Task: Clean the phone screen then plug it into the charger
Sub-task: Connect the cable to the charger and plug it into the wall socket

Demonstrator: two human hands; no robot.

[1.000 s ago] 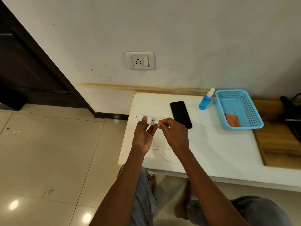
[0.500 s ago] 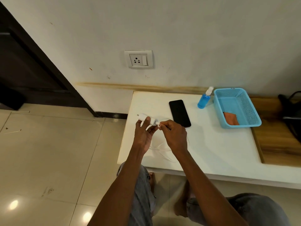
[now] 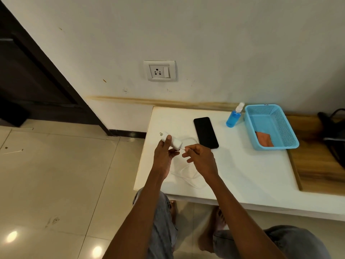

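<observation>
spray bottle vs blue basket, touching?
Cannot tell. In the head view, the spray bottle stands just left of the blue basket, and its nozzle overlaps the basket's rim in the image, so no gap or contact shows plainly.

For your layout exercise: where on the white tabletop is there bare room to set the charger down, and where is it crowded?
Free: the white tabletop in front of the blue basket, right of the right hand; also the far left corner behind the left hand. Crowded: the back right, where phone, spray bottle and basket stand close together, and the near left, under the cable.
</observation>
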